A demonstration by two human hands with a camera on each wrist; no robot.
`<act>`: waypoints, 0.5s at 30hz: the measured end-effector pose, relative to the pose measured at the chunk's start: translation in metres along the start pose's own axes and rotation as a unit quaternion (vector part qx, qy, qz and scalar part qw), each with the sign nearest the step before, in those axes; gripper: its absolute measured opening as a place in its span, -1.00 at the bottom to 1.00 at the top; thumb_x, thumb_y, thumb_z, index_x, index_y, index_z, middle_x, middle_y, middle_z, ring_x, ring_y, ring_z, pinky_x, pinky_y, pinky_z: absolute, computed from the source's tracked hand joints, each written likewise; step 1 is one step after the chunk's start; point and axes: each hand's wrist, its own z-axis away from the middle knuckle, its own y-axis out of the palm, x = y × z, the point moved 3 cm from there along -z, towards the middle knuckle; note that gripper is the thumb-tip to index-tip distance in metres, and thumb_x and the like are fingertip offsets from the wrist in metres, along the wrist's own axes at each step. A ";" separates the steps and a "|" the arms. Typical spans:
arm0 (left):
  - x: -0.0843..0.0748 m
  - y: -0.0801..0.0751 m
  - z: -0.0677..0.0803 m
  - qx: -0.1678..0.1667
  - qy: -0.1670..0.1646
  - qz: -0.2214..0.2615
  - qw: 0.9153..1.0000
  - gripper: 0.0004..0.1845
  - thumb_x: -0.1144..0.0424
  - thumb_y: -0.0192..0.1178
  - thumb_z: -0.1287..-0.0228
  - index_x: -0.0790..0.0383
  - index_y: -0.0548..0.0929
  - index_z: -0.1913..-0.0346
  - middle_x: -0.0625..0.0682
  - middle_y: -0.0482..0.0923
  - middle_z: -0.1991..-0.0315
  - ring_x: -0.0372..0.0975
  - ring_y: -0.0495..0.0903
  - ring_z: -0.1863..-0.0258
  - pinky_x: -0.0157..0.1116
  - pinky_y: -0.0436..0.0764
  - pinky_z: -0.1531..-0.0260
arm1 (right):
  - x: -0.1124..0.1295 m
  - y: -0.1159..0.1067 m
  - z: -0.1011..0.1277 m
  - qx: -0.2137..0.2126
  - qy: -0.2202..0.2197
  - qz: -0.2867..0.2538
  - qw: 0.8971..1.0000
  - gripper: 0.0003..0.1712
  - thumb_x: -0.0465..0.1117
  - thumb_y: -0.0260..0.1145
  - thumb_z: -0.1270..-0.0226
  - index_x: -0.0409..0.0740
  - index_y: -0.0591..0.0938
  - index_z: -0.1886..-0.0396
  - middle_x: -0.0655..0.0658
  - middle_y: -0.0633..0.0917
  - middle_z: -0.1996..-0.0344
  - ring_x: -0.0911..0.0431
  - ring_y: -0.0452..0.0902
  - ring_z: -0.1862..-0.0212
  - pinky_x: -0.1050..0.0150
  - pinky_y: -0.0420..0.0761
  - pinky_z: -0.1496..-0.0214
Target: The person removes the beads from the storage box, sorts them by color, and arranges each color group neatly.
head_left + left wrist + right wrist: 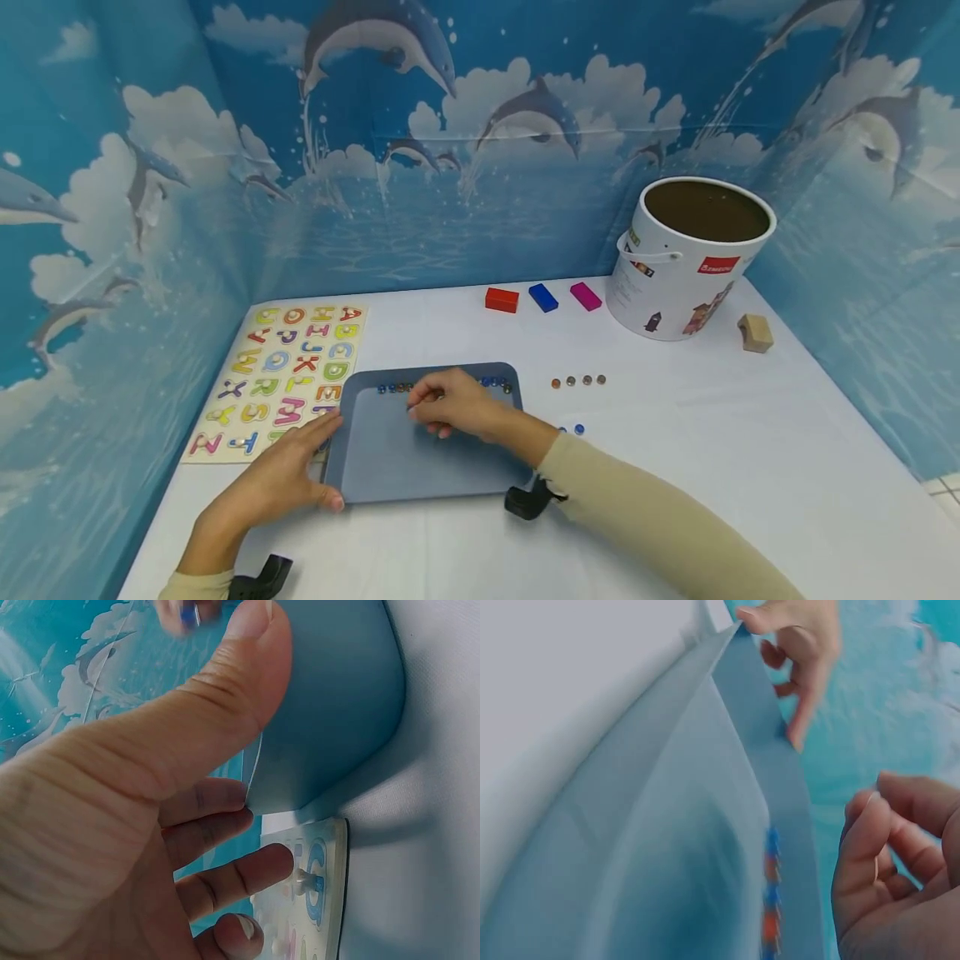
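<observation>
A blue-grey tray [420, 462] lies on the white table. My left hand [328, 460] grips its near left corner, thumb [225, 690] on top of the rim and the fingers curled under the edge [337, 712]. A row of small blue and orange beads [392, 388] lines the tray's far rim, also in the right wrist view [771, 900]. Over that row, my right hand [429, 408] hovers with curled fingers [870, 825], pinching a small blue bead [187, 613]. The right wrist view shows the tray [667, 885] with the left hand [795, 660] at its corner.
An alphabet puzzle board [281, 375] lies left of the tray, touching it. Red [502, 299], blue [543, 297] and magenta [586, 296] blocks sit at the back. A white bucket [686, 254] and wooden block [755, 332] stand right. Loose beads [577, 381] lie beside the tray. Backdrop walls enclose the table.
</observation>
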 end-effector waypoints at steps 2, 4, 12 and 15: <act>-0.001 0.000 0.000 -0.003 0.004 -0.002 1.000 0.29 -0.18 0.66 0.32 0.36 0.32 -0.51 0.25 0.22 -0.55 0.24 0.20 -0.50 0.29 0.26 -0.37 | -0.005 -0.025 0.027 -0.003 -0.009 0.008 1.000 -0.72 -0.17 0.40 -0.39 -0.25 0.69 0.02 -0.19 0.67 0.36 0.08 0.57 0.39 0.26 0.66 0.38; -0.002 -0.001 -0.001 -0.001 0.009 -0.003 1.000 0.29 -0.18 0.65 0.32 0.37 0.31 -0.51 0.27 0.21 -0.55 0.25 0.19 -0.50 0.29 0.25 -0.37 | -0.013 -0.051 0.052 -0.020 -0.008 0.020 1.000 -0.68 -0.15 0.40 -0.40 -0.27 0.67 -0.02 -0.17 0.67 0.34 0.01 0.59 0.33 0.22 0.68 0.35; -0.001 -0.003 -0.002 0.000 0.006 -0.007 1.000 0.29 -0.17 0.66 0.31 0.38 0.30 -0.51 0.28 0.21 -0.54 0.26 0.20 -0.49 0.31 0.26 -0.35 | -0.054 -0.135 0.136 -0.140 0.065 0.043 0.987 -0.56 -0.13 0.44 -0.36 -0.32 0.61 -0.08 -0.21 0.67 0.19 -0.13 0.62 0.29 0.23 0.69 0.29; -0.001 -0.001 -0.002 0.007 0.006 -0.003 1.000 0.30 -0.19 0.64 0.31 0.39 0.29 -0.52 0.29 0.21 -0.54 0.27 0.19 -0.50 0.31 0.26 -0.35 | -0.071 -0.154 0.158 -0.164 0.088 0.049 0.981 -0.55 -0.14 0.43 -0.38 -0.33 0.60 -0.12 -0.22 0.63 0.22 -0.05 0.61 0.32 0.25 0.69 0.29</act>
